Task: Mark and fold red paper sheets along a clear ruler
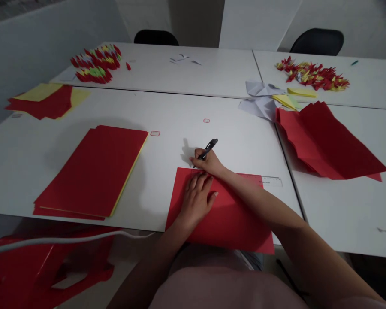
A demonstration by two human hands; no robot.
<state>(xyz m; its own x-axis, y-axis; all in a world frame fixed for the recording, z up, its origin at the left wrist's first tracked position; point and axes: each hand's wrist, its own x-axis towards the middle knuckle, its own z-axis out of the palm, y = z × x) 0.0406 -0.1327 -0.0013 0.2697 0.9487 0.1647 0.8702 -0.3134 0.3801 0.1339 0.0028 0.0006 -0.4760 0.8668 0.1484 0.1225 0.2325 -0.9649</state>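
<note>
A sheet of red paper (231, 223) lies on the white table in front of me. Across its far edge runs a clear ruler (272, 182), whose right end sticks out past the sheet. My left hand (197, 195) rests flat on the paper with its fingers stretched toward the ruler; the fingertips lie at or on it. Beyond them, my right hand (208, 162) grips a black pen (210, 146), tip down at the paper's far edge near its left part. My right forearm crosses over the sheet and hides the middle of the ruler.
On the left lies a stack of red and yellow paper (93, 171), with more coloured sheets (48, 101) behind. Crumpled red sheets (328, 141) are at right. Folded paper pieces (96, 62) and another pile (315, 75) sit far back. A red stool (19, 270) stands below left.
</note>
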